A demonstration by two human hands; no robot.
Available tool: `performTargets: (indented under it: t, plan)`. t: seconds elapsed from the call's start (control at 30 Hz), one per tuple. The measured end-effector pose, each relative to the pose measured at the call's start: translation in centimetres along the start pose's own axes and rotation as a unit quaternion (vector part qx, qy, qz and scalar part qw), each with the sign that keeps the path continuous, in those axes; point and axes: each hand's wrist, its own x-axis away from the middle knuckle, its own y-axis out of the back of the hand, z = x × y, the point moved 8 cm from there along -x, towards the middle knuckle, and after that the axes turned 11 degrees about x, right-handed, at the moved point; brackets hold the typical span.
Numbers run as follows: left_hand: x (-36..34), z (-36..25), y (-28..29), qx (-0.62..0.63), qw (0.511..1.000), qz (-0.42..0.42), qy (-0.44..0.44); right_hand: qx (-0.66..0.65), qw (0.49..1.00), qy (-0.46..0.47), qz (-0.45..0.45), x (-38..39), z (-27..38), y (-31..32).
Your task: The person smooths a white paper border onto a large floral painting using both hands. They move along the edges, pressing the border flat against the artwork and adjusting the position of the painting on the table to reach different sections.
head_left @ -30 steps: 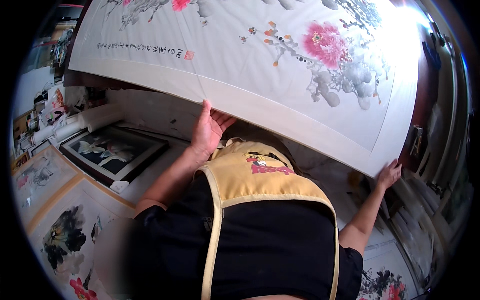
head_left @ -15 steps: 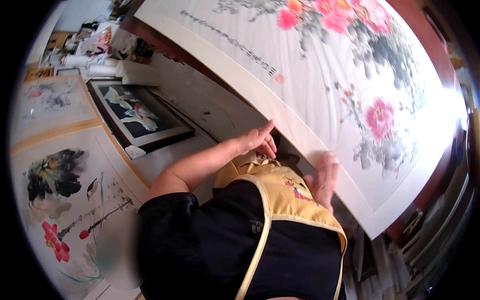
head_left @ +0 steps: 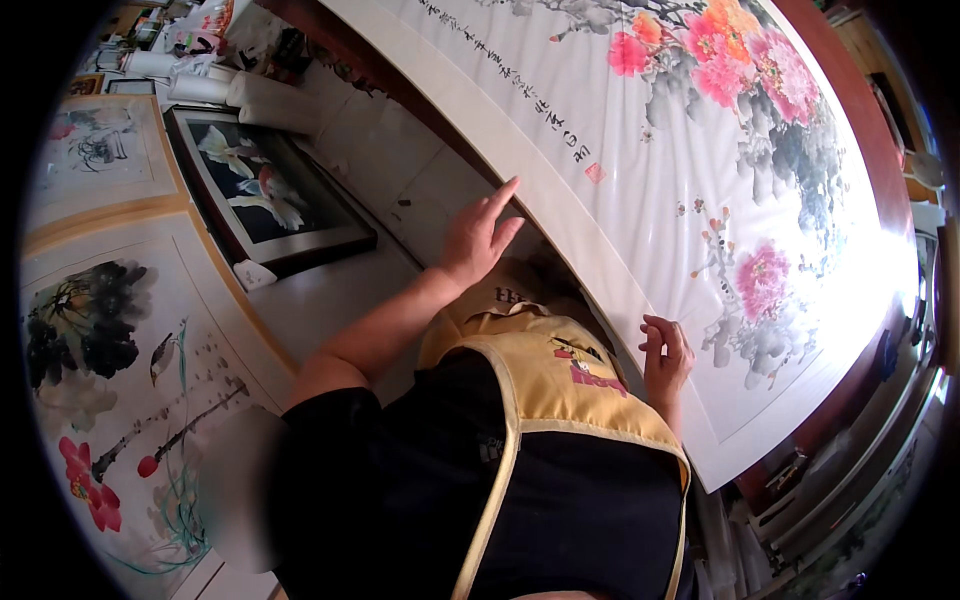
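Across the upper right, a large flower painting (head_left: 680,200) is seen laid face up on a reddish-brown surface (head_left: 825,55), and its long near edge is run on a slant, from upper left down to lower right. Along that slant the long axis appears to be set; the far end is cut off by the frame. The near corner is pointed down toward the lower right. A column of dark script (head_left: 520,88) is carried beside the pale border (head_left: 560,235), ended at its lower right by a red seal (head_left: 595,173).

The left hand (head_left: 480,238) is held at the near edge, wide, thumb and forefinger parted; whether the edge is pressed cannot be told. The right hand (head_left: 668,358) is placed over the border nearer the corner, fingers loosely bent, nothing seen in its grasp; contact cannot be told. Off to the left, a dark-framed picture (head_left: 265,195) is propped beside white rolls (head_left: 270,100).
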Motion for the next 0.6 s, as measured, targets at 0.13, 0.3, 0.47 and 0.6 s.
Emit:
performTargets:
  t: [0.13,0.3,0.47,0.6]
  plan:
    - [-2.2,0.5,1.6,-0.267,0.959,0.092,-0.022,0.018,0.998,0.01,0.057,-0.7,0.2,-0.7]
    - [1.7,11.9,11.5,-0.257,0.868,-0.012,0.424,0.008,0.998,0.033,0.045,-1.7,-0.1,-0.3]
    - [3.9,11.9,9.9,-0.079,0.916,-0.026,0.392,0.035,0.994,0.084,0.065,-4.1,3.6,-1.3]
    - [1.3,8.5,7.7,-0.007,0.966,-0.048,0.254,-0.02,0.993,0.067,0.098,-6.8,7.4,-4.2]
